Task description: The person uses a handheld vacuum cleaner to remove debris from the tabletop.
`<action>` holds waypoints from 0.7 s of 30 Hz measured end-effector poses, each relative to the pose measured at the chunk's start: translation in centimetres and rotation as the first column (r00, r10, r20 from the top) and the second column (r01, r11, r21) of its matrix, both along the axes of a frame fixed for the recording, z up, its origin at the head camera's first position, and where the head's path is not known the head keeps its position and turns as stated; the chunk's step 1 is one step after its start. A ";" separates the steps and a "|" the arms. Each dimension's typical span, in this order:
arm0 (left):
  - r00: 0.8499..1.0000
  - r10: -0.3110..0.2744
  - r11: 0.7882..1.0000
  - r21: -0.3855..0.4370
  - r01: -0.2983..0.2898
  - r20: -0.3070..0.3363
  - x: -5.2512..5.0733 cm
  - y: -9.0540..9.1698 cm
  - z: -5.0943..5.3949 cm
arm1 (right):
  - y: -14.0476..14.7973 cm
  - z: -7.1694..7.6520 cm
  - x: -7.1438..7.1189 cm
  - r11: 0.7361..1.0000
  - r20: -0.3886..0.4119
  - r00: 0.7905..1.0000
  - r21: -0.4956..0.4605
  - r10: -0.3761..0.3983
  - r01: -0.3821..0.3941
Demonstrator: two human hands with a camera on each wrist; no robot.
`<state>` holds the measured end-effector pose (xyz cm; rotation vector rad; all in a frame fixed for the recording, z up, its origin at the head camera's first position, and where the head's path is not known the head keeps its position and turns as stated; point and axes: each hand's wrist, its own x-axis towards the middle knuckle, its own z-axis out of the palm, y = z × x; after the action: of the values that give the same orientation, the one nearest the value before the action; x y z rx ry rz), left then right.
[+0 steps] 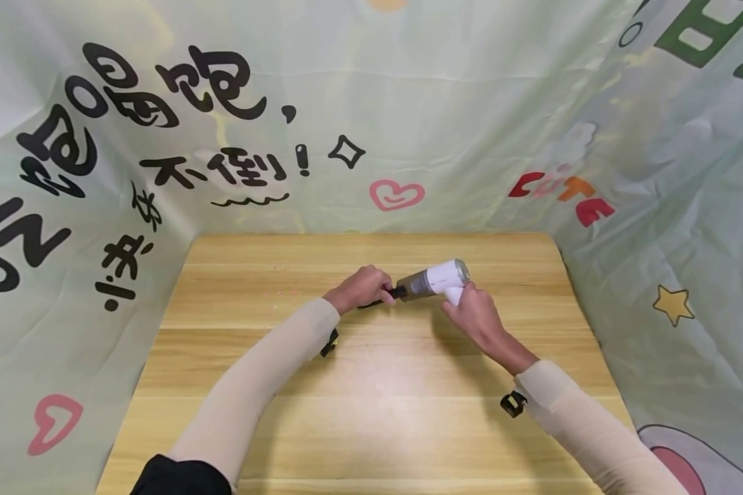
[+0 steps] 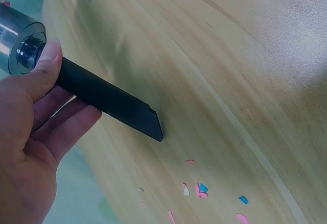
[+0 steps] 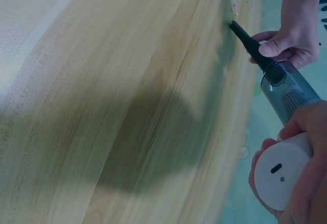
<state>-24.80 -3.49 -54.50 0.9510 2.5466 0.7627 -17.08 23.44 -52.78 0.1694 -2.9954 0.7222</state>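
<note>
White and see-through grey, a small hand vacuum (image 1: 442,276) is hanging over the far part of the table (image 1: 384,419). The right hand (image 1: 477,316) is wrapping its fingers round the white handle (image 1: 453,295). The left hand (image 1: 360,287) is gripping the black nozzle (image 2: 104,92) with thumb and fingers. Tiny pink and blue bits (image 2: 199,191) are lying near the nozzle's tip.
</note>
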 end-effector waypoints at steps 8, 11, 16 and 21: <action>1.000 0.002 1.000 -0.005 -0.002 0.013 0.0 -0.1 -0.1 | -0.3 -0.2 0.1 1.000 0.004 1.000 0.015 -0.017 0.017; 1.000 0.006 1.000 -0.011 -0.006 0.002 0.0 -0.2 -0.2 | -0.4 -0.1 0.1 1.000 0.001 1.000 0.020 -0.014 0.014; 1.000 0.010 1.000 -0.009 -0.010 0.007 -0.1 -0.4 -0.3 | -0.6 -0.1 0.1 1.000 0.023 1.000 0.017 -0.018 0.018; 1.000 0.001 1.000 -0.014 -0.001 0.003 -0.2 -0.7 -0.3 | -0.9 -0.2 0.1 1.000 0.033 0.999 0.022 -0.022 0.021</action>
<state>-24.95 -4.19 -54.82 0.9441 2.5466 0.7454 -16.96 22.58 -52.99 0.1268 -3.0327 0.6973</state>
